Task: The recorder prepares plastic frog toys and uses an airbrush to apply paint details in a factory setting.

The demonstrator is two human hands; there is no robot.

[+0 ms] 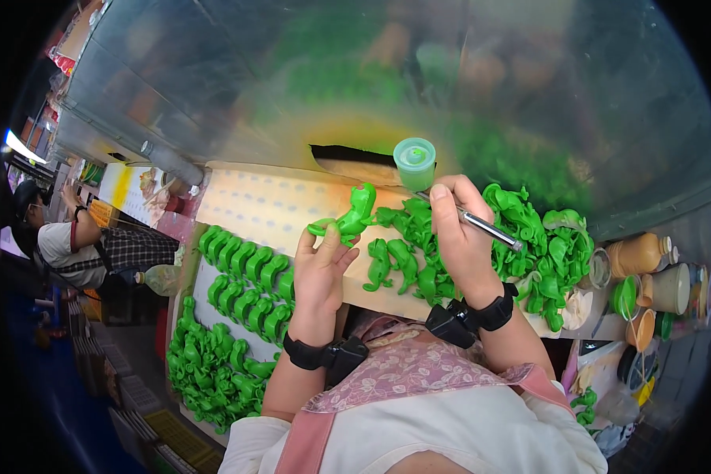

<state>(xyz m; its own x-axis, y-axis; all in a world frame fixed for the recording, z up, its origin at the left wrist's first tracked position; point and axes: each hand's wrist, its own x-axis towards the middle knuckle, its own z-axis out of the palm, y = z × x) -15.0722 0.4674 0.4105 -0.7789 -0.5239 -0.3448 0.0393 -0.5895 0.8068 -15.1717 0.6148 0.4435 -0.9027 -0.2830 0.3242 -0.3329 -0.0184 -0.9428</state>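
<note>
My left hand (319,276) pinches a small glossy green plastic animal figure (359,212) between thumb and fingers, its head pointing up and away. In my right hand (462,241) is a slim silver pen-shaped tool (491,230), its back end slanting down to the right. The tool's tip lies close to the base of a translucent green cup (414,170); whether they touch is unclear. Several loose green figures (401,263) lie between and under my hands, and a larger pile (541,245) rises right of my right hand.
On the left, a tray holds rows of green figures (249,265) and a jumbled heap (213,359). Dotted paper (253,197) covers the bench. A metal panel (292,87) with a slot stands behind. Jars and cups (671,288) crowd the right. A co-worker (95,237) is at far left.
</note>
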